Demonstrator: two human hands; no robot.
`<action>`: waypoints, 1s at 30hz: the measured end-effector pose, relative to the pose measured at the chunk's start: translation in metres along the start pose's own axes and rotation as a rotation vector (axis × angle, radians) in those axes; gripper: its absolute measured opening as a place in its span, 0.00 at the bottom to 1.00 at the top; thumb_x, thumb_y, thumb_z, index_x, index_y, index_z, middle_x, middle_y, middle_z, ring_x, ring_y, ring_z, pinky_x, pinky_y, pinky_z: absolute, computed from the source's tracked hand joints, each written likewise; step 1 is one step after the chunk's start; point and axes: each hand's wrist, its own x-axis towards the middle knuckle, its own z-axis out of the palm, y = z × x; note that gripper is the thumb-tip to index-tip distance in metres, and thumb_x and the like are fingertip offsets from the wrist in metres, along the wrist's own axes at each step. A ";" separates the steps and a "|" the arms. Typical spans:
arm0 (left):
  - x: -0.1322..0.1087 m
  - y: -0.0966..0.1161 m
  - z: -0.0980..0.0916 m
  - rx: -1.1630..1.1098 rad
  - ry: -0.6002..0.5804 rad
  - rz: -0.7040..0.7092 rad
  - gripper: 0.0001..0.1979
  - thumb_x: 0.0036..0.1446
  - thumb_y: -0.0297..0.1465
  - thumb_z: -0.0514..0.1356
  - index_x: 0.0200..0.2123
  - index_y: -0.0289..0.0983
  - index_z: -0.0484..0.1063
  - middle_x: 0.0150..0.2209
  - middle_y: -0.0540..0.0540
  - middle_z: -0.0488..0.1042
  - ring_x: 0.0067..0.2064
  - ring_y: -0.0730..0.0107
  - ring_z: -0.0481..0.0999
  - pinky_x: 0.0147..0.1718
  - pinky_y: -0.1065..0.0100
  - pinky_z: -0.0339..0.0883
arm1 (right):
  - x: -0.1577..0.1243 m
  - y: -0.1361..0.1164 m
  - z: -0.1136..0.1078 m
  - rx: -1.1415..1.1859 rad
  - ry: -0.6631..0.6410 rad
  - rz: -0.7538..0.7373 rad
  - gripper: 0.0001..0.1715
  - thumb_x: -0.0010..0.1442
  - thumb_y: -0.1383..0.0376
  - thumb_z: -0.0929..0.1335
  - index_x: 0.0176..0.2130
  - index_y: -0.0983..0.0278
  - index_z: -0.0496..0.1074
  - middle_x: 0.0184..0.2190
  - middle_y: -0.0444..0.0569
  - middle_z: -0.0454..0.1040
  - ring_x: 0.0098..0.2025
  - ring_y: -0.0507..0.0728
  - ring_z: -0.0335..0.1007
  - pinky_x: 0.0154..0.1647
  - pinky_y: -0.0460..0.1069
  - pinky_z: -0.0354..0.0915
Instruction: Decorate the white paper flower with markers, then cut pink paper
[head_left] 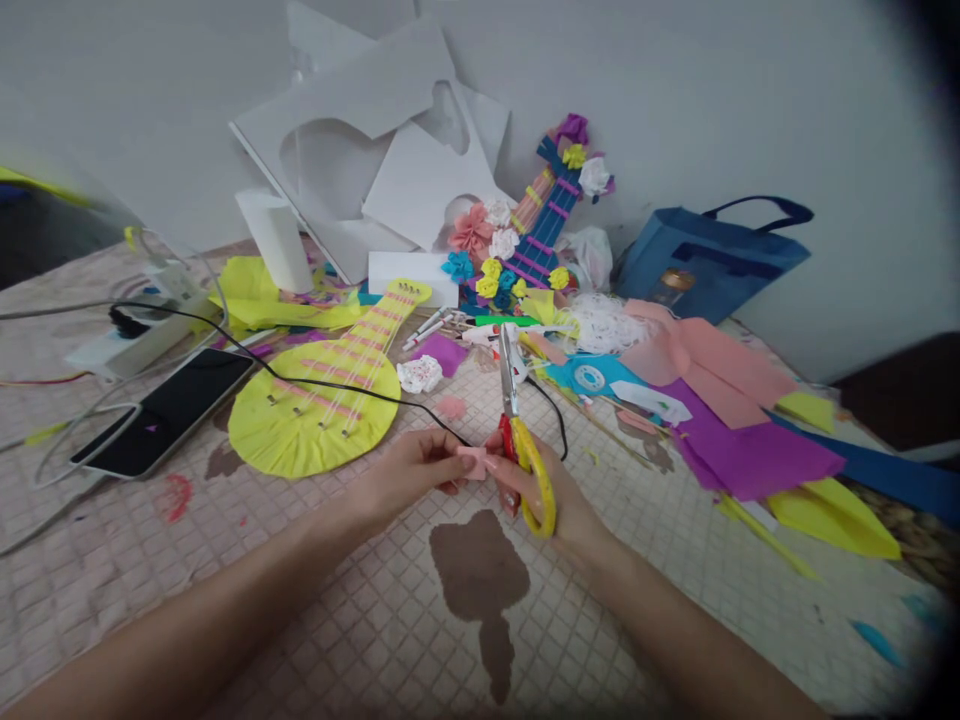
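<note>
Between the fingers of my left hand is a small piece of pink crepe paper. The fingertips of my right hand pinch the same paper from the other side. Scissors with yellow and red handles hang on my right hand, blades pointing away from me. Beyond my left hand lies a yellow paper-covered toy lute with pink strips and white strings. A crumpled white paper flower and a purple paper square lie just past it.
A phone and a power strip with cables sit at left. A black cord crosses the lute. At the back stand white board offcuts and a flower-covered blue toy guitar. Pink crepe paper, purple paper and a blue bag are right.
</note>
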 end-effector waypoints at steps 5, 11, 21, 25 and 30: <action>0.001 -0.003 -0.002 0.035 -0.067 -0.010 0.16 0.50 0.41 0.65 0.27 0.34 0.68 0.26 0.50 0.71 0.28 0.76 0.69 0.30 0.71 0.63 | -0.001 -0.002 0.000 0.002 0.009 -0.014 0.21 0.47 0.54 0.73 0.34 0.63 0.64 0.20 0.36 0.63 0.16 0.45 0.56 0.13 0.41 0.56; 0.001 -0.003 0.000 0.013 -0.082 0.008 0.16 0.51 0.42 0.65 0.29 0.33 0.70 0.28 0.49 0.73 0.28 0.76 0.69 0.30 0.71 0.63 | 0.000 -0.003 0.000 0.030 0.043 -0.020 0.22 0.44 0.57 0.74 0.33 0.62 0.64 0.23 0.37 0.65 0.17 0.45 0.58 0.13 0.41 0.57; 0.002 0.000 -0.003 -0.091 0.054 0.031 0.15 0.49 0.39 0.67 0.28 0.33 0.71 0.28 0.49 0.74 0.28 0.76 0.72 0.32 0.70 0.66 | 0.000 0.005 -0.001 0.092 -0.002 -0.054 0.19 0.52 0.53 0.72 0.35 0.61 0.64 0.20 0.37 0.65 0.15 0.45 0.54 0.14 0.42 0.56; 0.001 0.007 -0.005 -0.131 0.091 0.018 0.15 0.46 0.38 0.68 0.27 0.33 0.69 0.26 0.49 0.75 0.29 0.73 0.75 0.33 0.70 0.68 | 0.000 0.008 -0.003 0.121 -0.049 -0.047 0.21 0.54 0.49 0.70 0.35 0.61 0.64 0.26 0.39 0.67 0.17 0.45 0.54 0.16 0.42 0.58; 0.000 0.017 -0.014 -0.261 0.170 0.080 0.15 0.47 0.36 0.68 0.28 0.34 0.67 0.31 0.45 0.79 0.31 0.70 0.78 0.37 0.66 0.72 | -0.005 0.007 -0.007 -0.029 -0.136 -0.071 0.25 0.54 0.44 0.68 0.38 0.61 0.66 0.24 0.40 0.61 0.23 0.49 0.58 0.23 0.45 0.62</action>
